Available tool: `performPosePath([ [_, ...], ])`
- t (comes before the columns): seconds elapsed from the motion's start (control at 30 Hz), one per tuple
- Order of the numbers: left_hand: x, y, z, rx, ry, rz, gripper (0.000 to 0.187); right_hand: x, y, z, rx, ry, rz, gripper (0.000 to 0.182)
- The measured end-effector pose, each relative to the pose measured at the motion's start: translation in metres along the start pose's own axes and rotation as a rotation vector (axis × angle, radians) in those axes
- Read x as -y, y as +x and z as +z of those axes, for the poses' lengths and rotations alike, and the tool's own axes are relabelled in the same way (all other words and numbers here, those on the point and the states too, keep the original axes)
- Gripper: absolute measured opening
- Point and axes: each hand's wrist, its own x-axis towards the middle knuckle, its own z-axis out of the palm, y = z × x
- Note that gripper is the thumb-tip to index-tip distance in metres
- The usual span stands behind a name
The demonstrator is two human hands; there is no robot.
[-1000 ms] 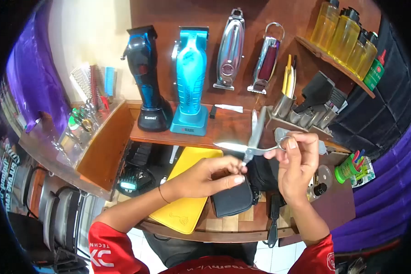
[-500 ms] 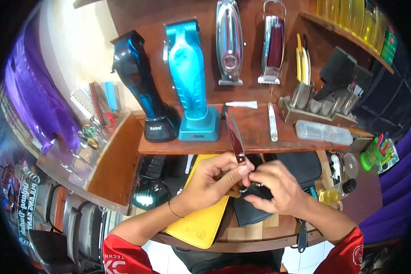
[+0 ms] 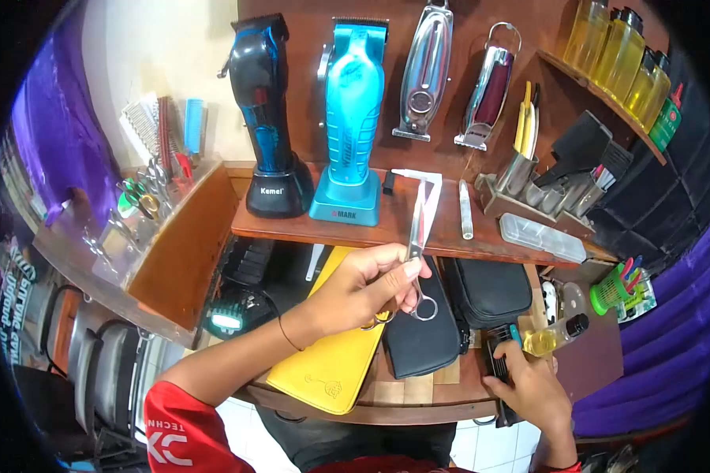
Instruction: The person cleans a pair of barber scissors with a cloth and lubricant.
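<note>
My left hand (image 3: 383,284) is closed round metal scissors (image 3: 418,229), whose blades point up in front of the wooden shelf, one finger ring hanging out below. Beneath that hand lie a yellow case (image 3: 323,382) and a dark zipped case (image 3: 424,340). At the lower right, my right hand (image 3: 528,390) reaches over the table with thumb and fingers apart, beside a small black object with a comb-like edge (image 3: 498,351). Just above it is a bottle of yellow liquid (image 3: 546,339); whether the fingers touch either is unclear.
Black (image 3: 260,102) and blue (image 3: 353,118) clippers stand on the shelf (image 3: 292,225). Two trimmers hang on the back panel. A rack of combs and scissors is at left. At right are a tool holder, a clear case (image 3: 540,238), a green basket (image 3: 607,292) and yellow bottles on a shelf.
My right hand has left the scissors and moved down and right to the table edge by the bottle. My left hand still holds the scissors. The view has shifted slightly.
</note>
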Motion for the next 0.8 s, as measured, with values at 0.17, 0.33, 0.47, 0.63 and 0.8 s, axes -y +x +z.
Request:
performPosePath([
  [0.17,0.008,0.004,-0.007,0.048,-0.016,-0.04,0.024,-0.015,-0.016,-0.043,-0.156,0.156,0.089,0.046],
  [0.33,0.003,0.0,-0.003,0.006,0.027,-0.146,0.026,0.017,0.057,-0.049,-0.519,0.281,-0.345,0.039],
  [0.47,0.0,-0.001,-0.001,-0.026,0.08,-0.213,0.022,0.028,0.099,-0.011,-0.6,0.271,-0.59,0.042],
  [0.63,0.003,-0.005,-0.001,0.019,0.095,-0.201,0.017,0.023,0.105,0.009,-0.635,0.296,-0.643,0.048],
  [0.8,-0.005,-0.001,0.001,0.104,0.129,-0.222,0.018,0.015,0.107,0.007,-0.862,0.338,-0.451,0.047],
])
